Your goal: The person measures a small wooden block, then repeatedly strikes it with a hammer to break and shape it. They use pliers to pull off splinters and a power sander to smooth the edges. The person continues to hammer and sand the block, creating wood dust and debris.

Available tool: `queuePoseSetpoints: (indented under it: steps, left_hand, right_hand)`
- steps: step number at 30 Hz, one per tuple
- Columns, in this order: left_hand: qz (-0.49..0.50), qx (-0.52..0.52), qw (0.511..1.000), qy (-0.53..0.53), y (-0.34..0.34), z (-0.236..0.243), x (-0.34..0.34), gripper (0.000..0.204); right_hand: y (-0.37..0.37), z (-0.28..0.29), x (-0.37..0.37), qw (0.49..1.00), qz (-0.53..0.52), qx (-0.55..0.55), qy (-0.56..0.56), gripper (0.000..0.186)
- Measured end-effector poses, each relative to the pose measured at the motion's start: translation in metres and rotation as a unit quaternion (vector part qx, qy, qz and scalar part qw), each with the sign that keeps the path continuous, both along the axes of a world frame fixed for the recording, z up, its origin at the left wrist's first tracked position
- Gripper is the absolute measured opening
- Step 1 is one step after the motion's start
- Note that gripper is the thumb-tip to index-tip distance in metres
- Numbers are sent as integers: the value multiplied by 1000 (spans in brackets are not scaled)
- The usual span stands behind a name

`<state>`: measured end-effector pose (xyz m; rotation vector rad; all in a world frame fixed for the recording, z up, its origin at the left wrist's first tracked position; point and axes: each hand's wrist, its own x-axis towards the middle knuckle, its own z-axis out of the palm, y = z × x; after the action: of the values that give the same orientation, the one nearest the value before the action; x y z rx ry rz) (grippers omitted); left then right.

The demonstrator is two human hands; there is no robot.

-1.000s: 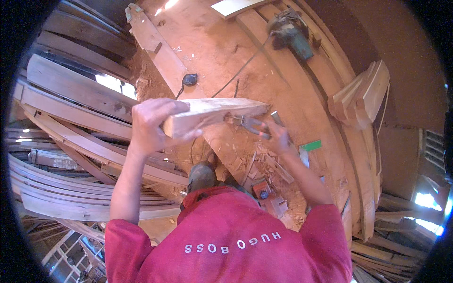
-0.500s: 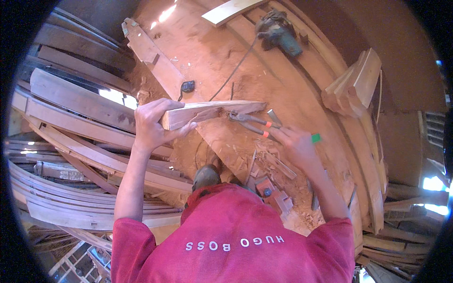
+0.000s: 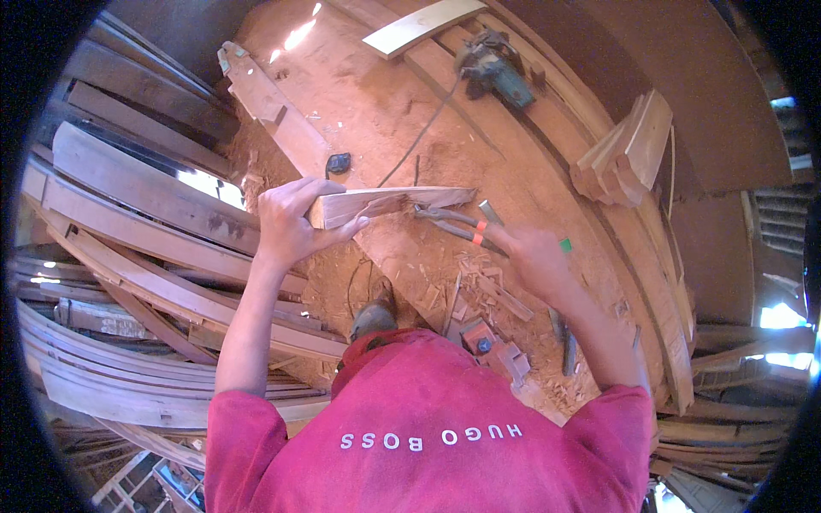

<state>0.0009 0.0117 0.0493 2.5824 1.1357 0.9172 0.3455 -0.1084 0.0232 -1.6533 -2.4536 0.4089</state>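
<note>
Wood fills nearly everything below me. My left hand (image 3: 286, 224) has its grip closed around one end of a short pale wood block (image 3: 389, 203), fingers over the top and thumb beneath, holding it level out in front of my chest. The block's far end is rough and splintered. My right hand (image 3: 534, 256) is wrapped tight around the handles of a pair of pincers (image 3: 453, 224), which carry orange bands near my fingers. Their head points left and meets the underside of the block near its middle; whether it bites anything there I cannot tell.

Under both hands runs a long reddish plank (image 3: 402, 145), dusted with sawdust. Chips and small offcuts (image 3: 483, 295) lie scattered on it just below my right hand. Farther up the plank sits a green power tool (image 3: 496, 68), its dark cord (image 3: 419, 145) trailing down toward a small black plug (image 3: 339, 162) beside the block's near end. A pale flat board (image 3: 423, 24) lies at the top, near the tool. To the right, well apart from my hands, a stack of short cut pieces (image 3: 629, 150) leans on the plank's edge. Curved grey boards (image 3: 128, 274) pile up along my left.
</note>
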Motion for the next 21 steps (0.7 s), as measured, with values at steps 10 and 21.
queuePoseSetpoints:
  steps: [10,21]
  left_hand:
    - [-1,-11,1000,16,-10,0,1,37]
    - [-10,-30,999,24,-38,-10,-9,39]
  right_hand:
    - [-30,-12,-10,998,-68,3,6,45]
    - [-44,2,-17,988,-22,106,-107,23]
